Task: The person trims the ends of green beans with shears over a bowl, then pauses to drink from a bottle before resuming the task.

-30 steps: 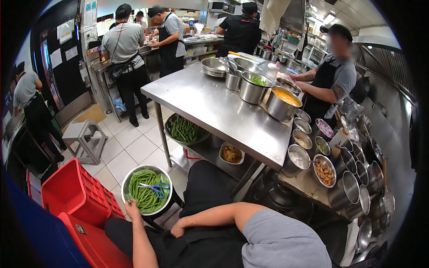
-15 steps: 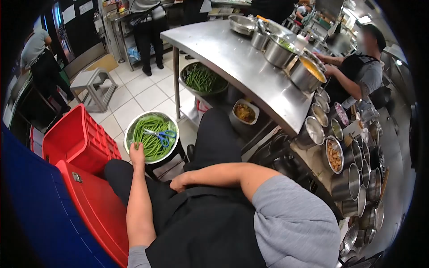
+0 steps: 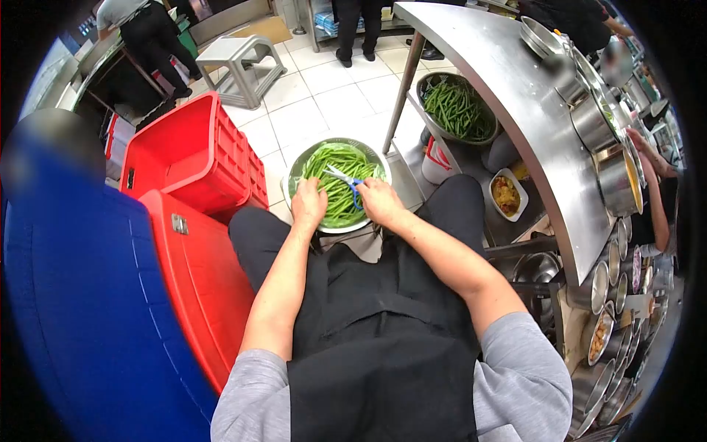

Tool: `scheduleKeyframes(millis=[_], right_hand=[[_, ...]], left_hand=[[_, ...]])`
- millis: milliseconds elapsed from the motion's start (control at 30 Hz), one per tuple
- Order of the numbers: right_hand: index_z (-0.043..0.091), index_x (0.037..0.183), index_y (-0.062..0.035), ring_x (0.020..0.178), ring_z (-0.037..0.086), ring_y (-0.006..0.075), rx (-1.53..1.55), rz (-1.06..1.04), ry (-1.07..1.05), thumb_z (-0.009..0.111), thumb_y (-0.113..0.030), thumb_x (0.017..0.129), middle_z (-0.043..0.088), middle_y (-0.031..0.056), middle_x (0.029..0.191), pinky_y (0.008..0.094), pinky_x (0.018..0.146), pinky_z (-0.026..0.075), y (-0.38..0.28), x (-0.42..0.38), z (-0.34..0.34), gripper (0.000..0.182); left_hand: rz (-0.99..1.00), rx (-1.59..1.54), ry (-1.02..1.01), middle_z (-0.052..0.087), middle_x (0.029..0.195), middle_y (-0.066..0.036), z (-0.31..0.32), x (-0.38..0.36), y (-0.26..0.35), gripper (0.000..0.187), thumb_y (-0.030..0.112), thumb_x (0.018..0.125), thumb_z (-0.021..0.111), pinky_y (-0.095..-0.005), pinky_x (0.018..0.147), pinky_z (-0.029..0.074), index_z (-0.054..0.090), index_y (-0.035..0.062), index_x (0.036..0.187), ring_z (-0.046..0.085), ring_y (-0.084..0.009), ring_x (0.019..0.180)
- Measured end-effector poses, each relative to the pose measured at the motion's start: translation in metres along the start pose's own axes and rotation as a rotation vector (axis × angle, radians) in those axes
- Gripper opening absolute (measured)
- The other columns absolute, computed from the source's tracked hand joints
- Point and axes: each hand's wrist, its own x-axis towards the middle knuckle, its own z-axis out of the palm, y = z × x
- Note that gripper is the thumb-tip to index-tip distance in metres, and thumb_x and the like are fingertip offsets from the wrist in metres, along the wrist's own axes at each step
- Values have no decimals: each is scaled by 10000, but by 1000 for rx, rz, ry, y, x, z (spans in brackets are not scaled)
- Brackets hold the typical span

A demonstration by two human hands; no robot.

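Note:
A round metal bowl [image 3: 340,230] full of long green beans [image 3: 335,156] stands between my knees. Blue-handled scissors [image 3: 356,194] lie over the beans, their blades pointing up and left, partly apart. My right hand [image 3: 381,201] has its fingers closed round the blue handles at the bowl's right side. At the left side, my left hand [image 3: 308,202] is closed, its fingertips pinched on green beans near the rim. The ends of those beans are hidden by the fingers.
Red crates [image 3: 188,158] and a blue padded surface [image 3: 81,295] lie left. A grey stool [image 3: 239,66] stands ahead. Right is a steel table [image 3: 508,66] with pots; beneath it are a basin of beans [image 3: 456,110] and a food tub [image 3: 506,195]. Other people stand around.
My right hand has moved from my lap to the bowl and taken hold of the scissors. My left hand stays at the beans. The view has turned, shifting everything rightward.

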Motion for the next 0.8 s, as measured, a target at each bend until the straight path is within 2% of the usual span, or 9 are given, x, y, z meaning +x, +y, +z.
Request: scheduleKeyframes(millis=[67, 100, 167, 267, 300, 367, 667, 733, 800], right_hand=[[623, 939, -30, 858, 640, 336, -109, 22, -62, 550, -81, 841, 623, 156, 869, 441, 742, 548, 6, 5, 17, 132], [630, 933, -31, 864, 651, 333, -115, 22, -53, 545, -86, 842, 632, 162, 862, 445, 708, 555, 3, 6, 17, 136], [618, 933, -36, 860, 664, 335, -72, 27, -92, 539, -81, 840, 644, 173, 881, 462, 693, 550, 7, 9, 38, 131], [522, 1194, -11, 822, 661, 325, -86, 45, -66, 552, -89, 823, 636, 166, 870, 443, 710, 539, 6, 9, 49, 380], [496, 1266, -12, 855, 660, 328, -91, 77, -102, 572, -96, 816, 637, 177, 918, 444, 737, 529, 1, 6, 38, 463], [452, 1344, -4, 901, 657, 331, -83, 96, -75, 594, -89, 808, 640, 191, 988, 451, 812, 505, -3, 2, 31, 561], [493, 1266, 9, 820, 661, 374, 145, 182, -74, 614, -67, 803, 610, 200, 985, 445, 715, 559, 0, 4, 23, 484], [537, 1136, 0, 790, 683, 369, 131, 207, -88, 606, -51, 801, 619, 204, 972, 447, 668, 570, -6, 6, 22, 346], [538, 1136, 0, 777, 682, 371, 93, 190, -56, 602, -49, 804, 608, 213, 997, 443, 659, 571, -9, 7, 27, 341]], left_hand=[[48, 58, -134, 597, 1115, -197, 6, 0, 1, 323, 226, 840, 653, -465, 895, 486, 627, 43, 1106, 595, -375, 1046], [160, 79, 2, 607, 1101, -169, 32, -1, -13, 304, 201, 819, 658, -478, 842, 508, 650, 70, 1093, 626, -363, 992], [159, 83, -93, 625, 1132, -141, 35, -1, -4, 302, 179, 793, 665, -464, 845, 517, 680, 103, 1085, 632, -339, 1006], [95, 85, -134, 612, 1093, -141, 38, 1, 3, 256, 148, 787, 662, -459, 811, 518, 701, 100, 1035, 633, -342, 953], [151, 79, -124, 605, 1093, -144, 37, 2, 2, 237, 143, 793, 669, -463, 796, 510, 694, 81, 1020, 628, -350, 939], [124, 50, -147, 604, 1053, -148, 24, 3, 12, 217, 150, 795, 682, -469, 786, 501, 685, 66, 996, 620, -359, 933], [-8, 84, -288, 687, 898, -209, 0, 9, 19, 257, 179, 798, 663, -511, 775, 502, 637, 61, 1025, 653, -419, 867], [-2, 97, -304, 686, 895, -211, 1, 7, 17, 256, 177, 798, 663, -514, 773, 502, 636, 66, 1027, 654, -420, 865], [10, 85, -304, 688, 914, -218, 0, 3, 17, 258, 166, 802, 657, -509, 782, 506, 644, 77, 1044, 655, -419, 873]])
